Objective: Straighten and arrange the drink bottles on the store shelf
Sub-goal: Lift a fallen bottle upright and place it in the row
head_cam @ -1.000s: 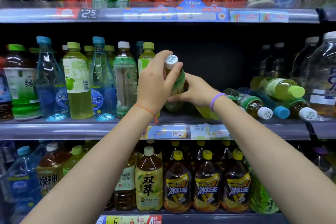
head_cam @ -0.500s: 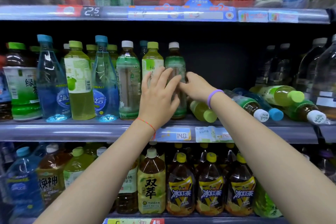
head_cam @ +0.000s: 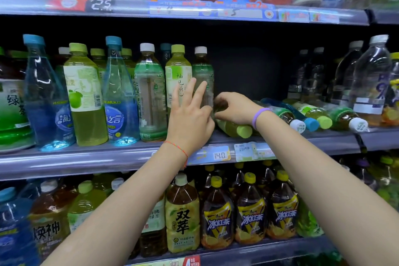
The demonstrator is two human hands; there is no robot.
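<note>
Your left hand (head_cam: 190, 121) has its fingers (head_cam: 195, 93) spread flat against the upright white-capped green-labelled plastic bottle (head_cam: 203, 75), steadying it at the row's end. Your right hand (head_cam: 234, 107) curls loosely beside its base, above a toppled yellow-green bottle (head_cam: 234, 128) on the grey middle shelf (head_cam: 86, 157), apparently next to stand.

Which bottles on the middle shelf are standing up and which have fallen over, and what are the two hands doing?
White-capped green tea bottle: upright, just right of the standing row.
Green-capped bottle: lying on its side.
Pile of bottles: lying, caps facing out.
Left hand: open, fingers spread.
Right hand: curled by the upright bottle's base; grip unclear.
</note>
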